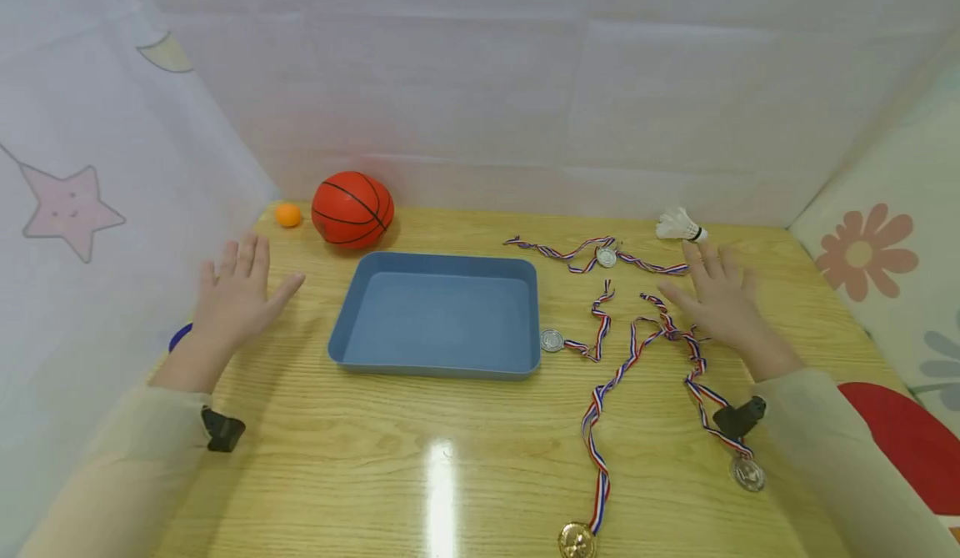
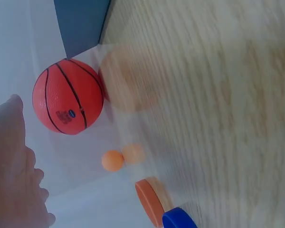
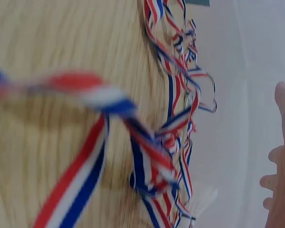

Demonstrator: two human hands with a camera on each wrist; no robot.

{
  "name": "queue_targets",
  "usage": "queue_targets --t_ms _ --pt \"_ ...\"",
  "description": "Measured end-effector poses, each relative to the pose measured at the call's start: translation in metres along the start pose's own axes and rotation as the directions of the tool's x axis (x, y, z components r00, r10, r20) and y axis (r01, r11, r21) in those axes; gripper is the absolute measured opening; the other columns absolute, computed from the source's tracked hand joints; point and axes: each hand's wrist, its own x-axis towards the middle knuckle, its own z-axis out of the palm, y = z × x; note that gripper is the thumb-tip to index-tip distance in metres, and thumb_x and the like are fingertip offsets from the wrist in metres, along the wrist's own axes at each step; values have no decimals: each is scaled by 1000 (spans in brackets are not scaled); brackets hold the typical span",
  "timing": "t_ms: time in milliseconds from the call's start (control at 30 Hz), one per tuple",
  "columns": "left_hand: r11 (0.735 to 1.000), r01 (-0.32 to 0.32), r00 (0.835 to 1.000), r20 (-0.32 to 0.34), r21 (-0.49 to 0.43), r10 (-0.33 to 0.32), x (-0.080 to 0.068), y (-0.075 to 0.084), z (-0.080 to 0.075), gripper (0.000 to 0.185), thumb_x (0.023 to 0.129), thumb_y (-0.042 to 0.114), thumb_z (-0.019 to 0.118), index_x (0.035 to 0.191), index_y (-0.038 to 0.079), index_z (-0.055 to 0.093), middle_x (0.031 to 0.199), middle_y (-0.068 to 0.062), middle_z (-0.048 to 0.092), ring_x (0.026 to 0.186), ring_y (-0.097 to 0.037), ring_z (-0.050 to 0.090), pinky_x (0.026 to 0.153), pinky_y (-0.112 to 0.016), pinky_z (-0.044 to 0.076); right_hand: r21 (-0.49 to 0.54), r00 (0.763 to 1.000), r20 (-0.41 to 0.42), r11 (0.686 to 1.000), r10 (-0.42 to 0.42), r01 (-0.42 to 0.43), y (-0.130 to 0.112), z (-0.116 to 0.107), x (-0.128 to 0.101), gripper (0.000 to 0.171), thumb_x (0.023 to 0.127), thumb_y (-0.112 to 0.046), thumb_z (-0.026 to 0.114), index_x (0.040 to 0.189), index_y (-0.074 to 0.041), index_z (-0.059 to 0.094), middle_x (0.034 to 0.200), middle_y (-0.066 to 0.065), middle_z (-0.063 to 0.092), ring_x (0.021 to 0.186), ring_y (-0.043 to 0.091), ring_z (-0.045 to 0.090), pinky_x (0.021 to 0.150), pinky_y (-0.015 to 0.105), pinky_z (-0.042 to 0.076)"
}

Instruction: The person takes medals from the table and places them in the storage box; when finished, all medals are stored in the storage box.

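My left hand (image 1: pixel 238 293) hovers flat over the wooden table (image 1: pixel 375 458), fingers spread and relaxed, gripping nothing; the things nearest it are the small orange ball (image 1: pixel 288 215) and the basketball (image 1: pixel 352 209), both well ahead of my fingertips against the back wall. In the left wrist view an orange disc (image 2: pixel 149 202) and a blue one (image 2: pixel 179 220) lie at the table's edge below that hand. My right hand (image 1: pixel 718 301) is likewise open, palm down with fingers straight, above the tangle of red, white and blue ribbons (image 1: pixel 660 329); whether it actually touches them I cannot tell, since the right wrist view is badly blurred. Those ribbons run to a silver medal (image 1: pixel 747 473) near my right sleeve and a gold medal (image 1: pixel 577 539) at the front edge. Two more silver medals lie close by, one (image 1: pixel 552 340) just beside the blue tray (image 1: pixel 525 274), another (image 1: pixel 606 257) further back. A white shuttlecock (image 1: pixel 679 225) sits just beyond my right fingertips
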Motion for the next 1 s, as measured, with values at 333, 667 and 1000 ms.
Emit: queue_targets --t_ms 333,667,1000 --pt "988 -139 988 55 -60 142 3 17 13 80 97 52 29 144 -6 1 148 -29 3 134 -44 -1 104 -60 -1 107 984 -19 978 -178 180 -39 19 7 76 95 -50 37 149 -13 -2 151 20 1 135 37 -12 98 64 -13" --pt "948 -303 946 85 -101 312 7 36 32 77 96 47 37 144 -7 11 148 -27 6 134 -43 9 104 -59 9 127 935 62 932 -349 339 -91 43 15 75 93 -51 43 149 -12 12 152 15 10 137 32 -3 103 62 -2" --pt "939 -327 922 180 -109 342 15 50 41 76 97 50 32 145 -5 10 150 -24 6 135 -40 5 105 -59 7 109 886 163 900 -435 422 -119 65 24 76 93 -55 39 149 -10 14 151 15 12 138 32 -1 104 61 3"
